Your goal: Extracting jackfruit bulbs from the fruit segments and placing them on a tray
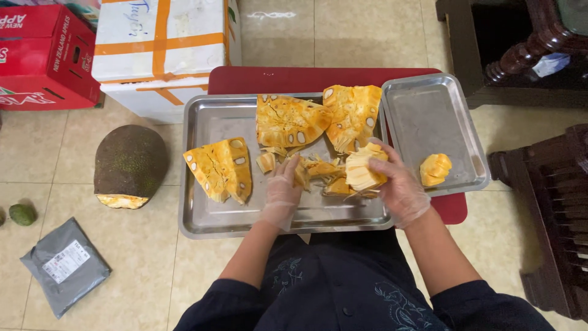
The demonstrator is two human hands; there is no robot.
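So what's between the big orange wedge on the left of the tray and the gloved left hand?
In the head view, only bare metal of the large tray lies between the jackfruit wedge and the left hand.

The single head camera looks steeply down, close above the large rectangular steel tray (202,224), with tiled floor (37,153) left of it.

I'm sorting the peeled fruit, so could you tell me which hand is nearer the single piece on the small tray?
Right. The right hand is just beside the piece; the left hand is farther away.
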